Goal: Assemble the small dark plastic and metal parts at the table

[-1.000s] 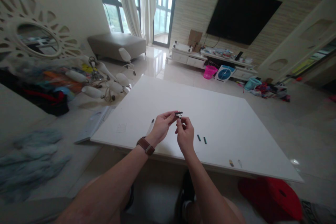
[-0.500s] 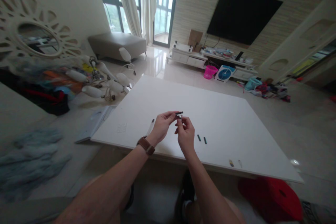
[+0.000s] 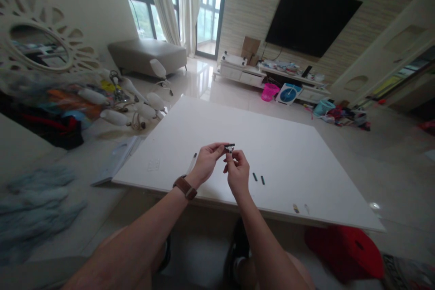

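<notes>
My left hand, with a brown watch strap on its wrist, pinches a small dark part between thumb and fingers above the white board. My right hand is closed just beside it, its fingertips touching the same part from below, where a small metal bit shows. Two short dark pieces lie on the board to the right of my right hand. A thin pen-like stick lies on the board left of my left hand.
Two tiny pieces rest near the board's front edge. A chandelier with white shades lies on the floor at left, a booklet beside the board. A red object sits under the board's right corner. TV stand and baskets stand far back.
Both hands stay pinched on the small part. The whole view has shifted slightly, so everything sits a little further left in the picture.
</notes>
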`<state>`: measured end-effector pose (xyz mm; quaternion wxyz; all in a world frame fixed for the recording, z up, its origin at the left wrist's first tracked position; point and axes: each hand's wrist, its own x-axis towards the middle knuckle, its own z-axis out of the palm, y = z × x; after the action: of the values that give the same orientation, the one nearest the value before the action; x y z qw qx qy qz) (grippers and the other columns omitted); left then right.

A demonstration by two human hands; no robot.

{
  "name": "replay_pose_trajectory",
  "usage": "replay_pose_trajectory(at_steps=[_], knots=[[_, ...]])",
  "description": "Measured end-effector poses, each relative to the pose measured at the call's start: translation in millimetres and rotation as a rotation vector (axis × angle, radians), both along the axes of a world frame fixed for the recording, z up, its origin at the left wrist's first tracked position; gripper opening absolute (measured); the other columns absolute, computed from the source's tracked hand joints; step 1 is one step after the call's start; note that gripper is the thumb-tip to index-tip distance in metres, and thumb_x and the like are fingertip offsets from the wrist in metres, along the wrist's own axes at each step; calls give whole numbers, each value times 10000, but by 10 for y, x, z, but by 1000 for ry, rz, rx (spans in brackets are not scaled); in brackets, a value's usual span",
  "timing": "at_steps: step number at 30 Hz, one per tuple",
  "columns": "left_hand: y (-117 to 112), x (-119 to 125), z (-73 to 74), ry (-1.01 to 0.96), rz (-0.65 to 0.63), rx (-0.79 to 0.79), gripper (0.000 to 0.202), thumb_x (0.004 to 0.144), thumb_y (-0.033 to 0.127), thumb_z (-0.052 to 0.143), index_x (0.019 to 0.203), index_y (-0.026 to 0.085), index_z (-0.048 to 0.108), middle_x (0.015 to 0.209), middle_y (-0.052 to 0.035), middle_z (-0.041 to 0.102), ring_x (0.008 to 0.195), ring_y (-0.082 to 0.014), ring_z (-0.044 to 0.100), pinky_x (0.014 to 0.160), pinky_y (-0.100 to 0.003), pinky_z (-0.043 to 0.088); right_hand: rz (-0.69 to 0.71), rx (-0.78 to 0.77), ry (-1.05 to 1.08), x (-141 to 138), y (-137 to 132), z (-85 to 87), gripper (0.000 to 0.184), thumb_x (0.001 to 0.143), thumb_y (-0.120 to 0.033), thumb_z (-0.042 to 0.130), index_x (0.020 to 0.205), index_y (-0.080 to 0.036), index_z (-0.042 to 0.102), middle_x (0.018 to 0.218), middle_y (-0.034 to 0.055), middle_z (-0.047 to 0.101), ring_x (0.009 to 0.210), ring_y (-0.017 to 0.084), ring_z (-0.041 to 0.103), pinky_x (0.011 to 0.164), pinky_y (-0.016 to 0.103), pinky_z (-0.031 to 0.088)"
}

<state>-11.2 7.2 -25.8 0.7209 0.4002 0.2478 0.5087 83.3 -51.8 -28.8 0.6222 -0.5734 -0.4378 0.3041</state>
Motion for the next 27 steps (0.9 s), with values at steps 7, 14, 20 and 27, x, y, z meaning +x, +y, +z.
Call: replay_pose_trajectory(at_steps=[7, 14, 20, 27], knots=[[-1, -10, 2, 46, -15, 92, 273, 813, 354, 748, 992, 150, 784, 973, -115, 768, 894, -194, 683, 828, -307, 508, -9, 30, 27, -4, -41, 49, 240, 894, -397, 618, 796, -206, 509, 709, -47, 580, 464, 69, 508, 425, 196, 398], [-8, -36, 14, 117, 4, 169, 281, 841, 347, 723, 1045, 162, 779, 1009, -115, 765, 905, -196, 675, 774, -290, 504, 14, 50, 72, 2, -58, 77, 256, 873, -400, 642, 777, -201, 512, 701, -35, 600, 462, 71, 503, 426, 199, 390], [5, -91, 33, 145, -13, 184, 261, 837, 345, 726, 1014, 162, 785, 999, -110, 770, 926, -205, 686, 829, -309, 514, 30, 31, 104, -11, -71, 90, 284, 853, -410, 658, 749, -203, 493, 664, -41, 596, 425, 61, 454, 387, 192, 328], [-14, -102, 25, 131, -8, 182, 265, 834, 349, 729, 1016, 164, 782, 1015, -110, 767, 953, -216, 689, 871, -331, 512, 78, 35, 163, 11, -62, 93, 311, 826, -427, 691, 735, -205, 492, 649, -41, 600, 409, 59, 440, 373, 189, 314]])
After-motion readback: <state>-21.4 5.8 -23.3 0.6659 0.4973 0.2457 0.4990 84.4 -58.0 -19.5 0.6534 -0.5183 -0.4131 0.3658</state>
